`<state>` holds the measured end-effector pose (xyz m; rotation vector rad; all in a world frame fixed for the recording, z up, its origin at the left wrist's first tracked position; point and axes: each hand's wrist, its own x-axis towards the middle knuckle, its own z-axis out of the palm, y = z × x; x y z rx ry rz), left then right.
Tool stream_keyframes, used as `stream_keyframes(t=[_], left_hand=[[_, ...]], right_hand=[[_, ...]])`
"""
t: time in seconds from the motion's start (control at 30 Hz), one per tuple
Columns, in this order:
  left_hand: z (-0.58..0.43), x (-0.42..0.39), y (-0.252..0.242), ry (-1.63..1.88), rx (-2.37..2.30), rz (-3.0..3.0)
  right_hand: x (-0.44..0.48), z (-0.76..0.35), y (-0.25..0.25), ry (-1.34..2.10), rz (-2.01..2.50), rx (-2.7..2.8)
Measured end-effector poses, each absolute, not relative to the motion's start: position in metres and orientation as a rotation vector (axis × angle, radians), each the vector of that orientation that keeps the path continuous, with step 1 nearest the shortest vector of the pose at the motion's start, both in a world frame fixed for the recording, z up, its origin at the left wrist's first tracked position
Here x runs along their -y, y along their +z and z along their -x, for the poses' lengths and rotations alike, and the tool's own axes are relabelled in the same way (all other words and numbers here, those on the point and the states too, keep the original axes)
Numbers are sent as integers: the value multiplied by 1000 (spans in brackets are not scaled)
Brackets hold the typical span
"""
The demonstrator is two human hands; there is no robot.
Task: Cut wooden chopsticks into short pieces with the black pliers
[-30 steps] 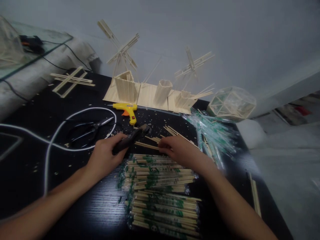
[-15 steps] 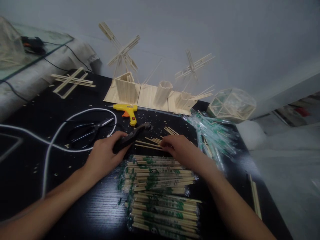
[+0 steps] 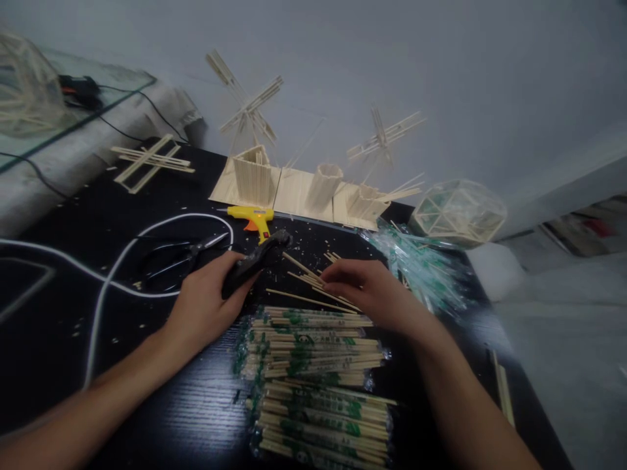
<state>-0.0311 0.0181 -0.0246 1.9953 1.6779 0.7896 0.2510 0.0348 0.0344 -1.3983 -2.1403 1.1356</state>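
Note:
My left hand [image 3: 206,307] is closed round the handles of a dark cutter tool [image 3: 255,259] that points up and to the right over the black table [image 3: 73,313]. My right hand [image 3: 372,290] lies on several loose bamboo sticks [image 3: 308,277], its fingertips pinching them just right of the tool's tip. Directly below both hands lie stacks of wrapped chopsticks [image 3: 313,372] in green-printed sleeves.
A yellow glue gun [image 3: 252,219] and black scissors [image 3: 176,261] lie behind my left hand, with a white cable [image 3: 112,274] looping past. Stick-built windmill models [image 3: 255,166] stand on wooden plates at the back. Empty wrappers [image 3: 416,267] and a polyhedron frame [image 3: 458,212] sit right.
My right hand has shifted slightly up and right among the loose sticks, which now fan out more. The tool in my left hand has tilted up a little. The view has drifted.

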Motion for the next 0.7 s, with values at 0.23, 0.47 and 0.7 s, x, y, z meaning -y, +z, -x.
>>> stream_keyframes(t=[0.23,0.47,0.7], left_hand=[[30,-17,-25,786,-1618,-2003],[30,-15,-24,719,-1616,-1965],[23,-9,-28,653,-1542,-1967]], right_hand=[[-35,-249,34,1215,1378,2094],[-34,-246,35,1195,1392,2096],[-14,-213,24,1221,1251,1734]])
